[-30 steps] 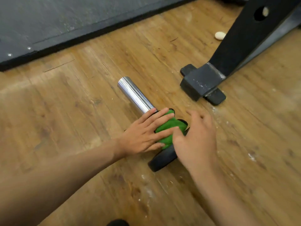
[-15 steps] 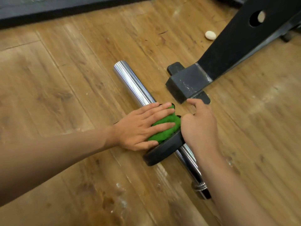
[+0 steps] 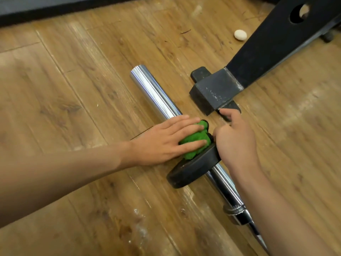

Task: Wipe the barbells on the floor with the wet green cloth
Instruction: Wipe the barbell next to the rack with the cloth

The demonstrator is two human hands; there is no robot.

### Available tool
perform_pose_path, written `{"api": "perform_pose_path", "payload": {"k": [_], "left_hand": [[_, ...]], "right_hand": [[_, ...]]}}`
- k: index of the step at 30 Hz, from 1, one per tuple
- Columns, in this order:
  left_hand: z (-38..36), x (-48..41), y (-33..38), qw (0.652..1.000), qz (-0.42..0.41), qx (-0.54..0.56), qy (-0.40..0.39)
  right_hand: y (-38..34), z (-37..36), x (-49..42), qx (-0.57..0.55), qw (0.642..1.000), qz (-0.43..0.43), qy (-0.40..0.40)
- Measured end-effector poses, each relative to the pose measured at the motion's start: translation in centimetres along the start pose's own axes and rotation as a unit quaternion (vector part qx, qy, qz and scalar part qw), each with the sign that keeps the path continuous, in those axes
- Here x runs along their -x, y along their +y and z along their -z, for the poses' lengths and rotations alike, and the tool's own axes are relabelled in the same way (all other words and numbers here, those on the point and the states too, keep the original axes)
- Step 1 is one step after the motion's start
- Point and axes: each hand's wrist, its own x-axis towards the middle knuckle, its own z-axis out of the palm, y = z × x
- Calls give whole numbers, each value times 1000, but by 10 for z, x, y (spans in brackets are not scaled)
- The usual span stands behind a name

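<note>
Single head cam, wide-angle, aimed fwd & steeply down, close over wood floor (image 3: 70, 100).

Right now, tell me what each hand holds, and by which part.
The left hand presses the green cloth flat against the plate, gripping nothing. The right hand grips the plate's top rim.

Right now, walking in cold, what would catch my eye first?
The bright green cloth, bunched under the flat left hand in the middle of the wooden floor, pressed against a black weight plate. Next, the shiny chrome barbell running diagonally through that plate, with the right hand against the plate's far side.
</note>
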Motion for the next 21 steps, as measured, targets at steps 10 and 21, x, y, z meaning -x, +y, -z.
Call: {"api": "perform_pose_path", "payload": {"k": [10, 21], "left_hand": [[37, -4, -34, 983, 116, 72, -124], [59, -16, -17, 965, 142, 133, -177]], "right_hand": [[2, 7, 7, 16, 1000, -1, -19], [0, -4, 39, 31, 999, 43, 4]]}}
